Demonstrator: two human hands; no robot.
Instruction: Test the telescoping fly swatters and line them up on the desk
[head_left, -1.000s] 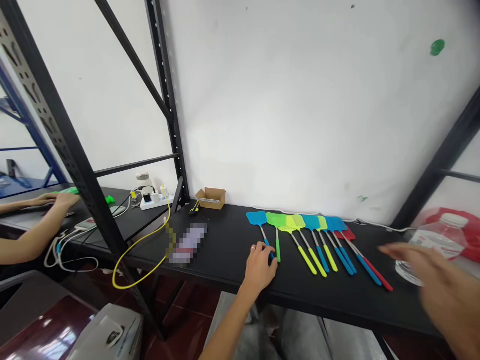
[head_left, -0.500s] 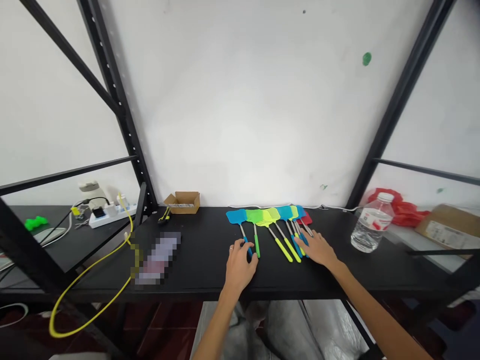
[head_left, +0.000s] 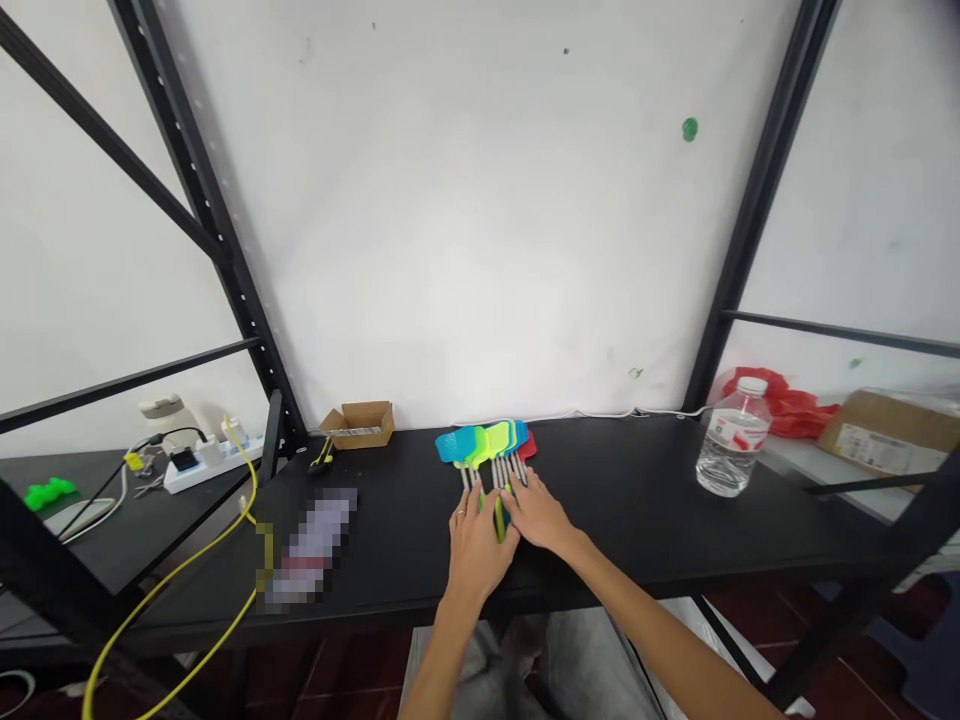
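Observation:
A bundle of fly swatters lies on the black table, heads toward the wall. Their overlapping heads are blue, green and yellow, with a red one at the right edge. My left hand closes over the handles on the left side, a ring on one finger. From the right, my right hand grips the other handles. Both hands nearly meet, thumbs close together. Between them shows a yellow-green handle; most other handles are hidden under my fingers. Silver shafts stick out beyond the fingertips.
A small open cardboard box and a black-and-yellow tool sit at the back left, near a blurred-out flat item. A water bottle stands at the right. A yellow cable loops off the left front edge.
The fanned-out swatters are now drawn together into a tight bundle. My right hand has come left, close to my left hand, and the view has shifted slightly.

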